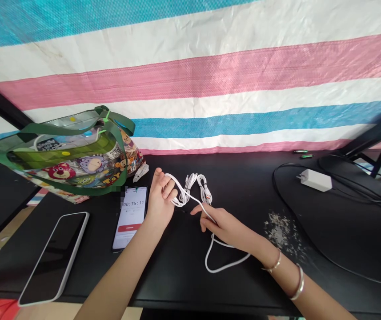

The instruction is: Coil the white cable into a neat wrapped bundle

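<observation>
Left hand [162, 195]: above the tabletop [243, 182], fingers curled. Right hand [223, 226]: nearer the tabletop's front edge, index finger extended. Forearms [120, 275], two: bare, converging over it.

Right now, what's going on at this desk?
A person is handling a white cable with both hands: the left hand has it around the curled fingers, the right hand holds it further along. A loose loop lies on the black tabletop. Bundled white cables lie just beyond. A phone with a running-time display sits by the left forearm; a white power adapter lies off to the right.
</observation>
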Tool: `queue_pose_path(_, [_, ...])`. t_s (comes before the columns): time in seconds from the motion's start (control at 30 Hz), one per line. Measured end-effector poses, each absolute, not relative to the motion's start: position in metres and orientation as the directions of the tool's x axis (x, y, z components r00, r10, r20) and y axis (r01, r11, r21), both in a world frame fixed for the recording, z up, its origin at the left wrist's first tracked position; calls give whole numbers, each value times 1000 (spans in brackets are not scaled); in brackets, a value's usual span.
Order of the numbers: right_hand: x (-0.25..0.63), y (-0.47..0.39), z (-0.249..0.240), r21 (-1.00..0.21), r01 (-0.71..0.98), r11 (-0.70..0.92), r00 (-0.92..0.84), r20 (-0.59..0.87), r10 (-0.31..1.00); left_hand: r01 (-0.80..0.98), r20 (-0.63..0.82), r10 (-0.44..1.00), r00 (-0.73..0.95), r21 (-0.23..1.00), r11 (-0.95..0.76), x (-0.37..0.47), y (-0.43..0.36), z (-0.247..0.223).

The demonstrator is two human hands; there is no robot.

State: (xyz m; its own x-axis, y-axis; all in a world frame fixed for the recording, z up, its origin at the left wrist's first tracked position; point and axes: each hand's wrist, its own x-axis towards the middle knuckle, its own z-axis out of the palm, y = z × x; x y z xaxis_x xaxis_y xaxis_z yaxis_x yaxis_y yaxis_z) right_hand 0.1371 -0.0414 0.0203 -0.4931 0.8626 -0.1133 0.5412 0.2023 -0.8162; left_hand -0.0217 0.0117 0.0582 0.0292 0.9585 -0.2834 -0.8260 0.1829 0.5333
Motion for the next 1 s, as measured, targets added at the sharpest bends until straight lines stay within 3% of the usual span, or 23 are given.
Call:
queue_pose_path(0.23, [131, -43, 30, -547, 802, 239, -392, -181, 902, -768, -279, 960, -15, 618, 167, -17, 11, 58])
queue_pose_path(0.43, [130, -42, 32, -485, 838, 250, -379, -188, 906, -750, -241, 968, 66, 628, 208, -14, 9, 56])
queue_pose_path(0.53, [133, -41, 30, -530, 815, 235, -372, -168, 913, -751, -253, 956, 149, 600, 276, -14, 9, 54])
queue_pose_path(0.73, [141, -41, 23, -807, 537, 246, -406, 8, 914, -765, -308, 912, 272, 506, 399, -16, 11, 52])
queue_pose_path(0.9, [143, -42, 23, -906, 340, 253, -222, 184, 957, -749, -356, 898, 257, 514, 418, -14, 12, 53])
queue_pose_path(1.0, [144, -40, 26, -898, 373, 232, -96, 211, 973, -726, -372, 889, 267, 529, 439, -14, 11, 54])
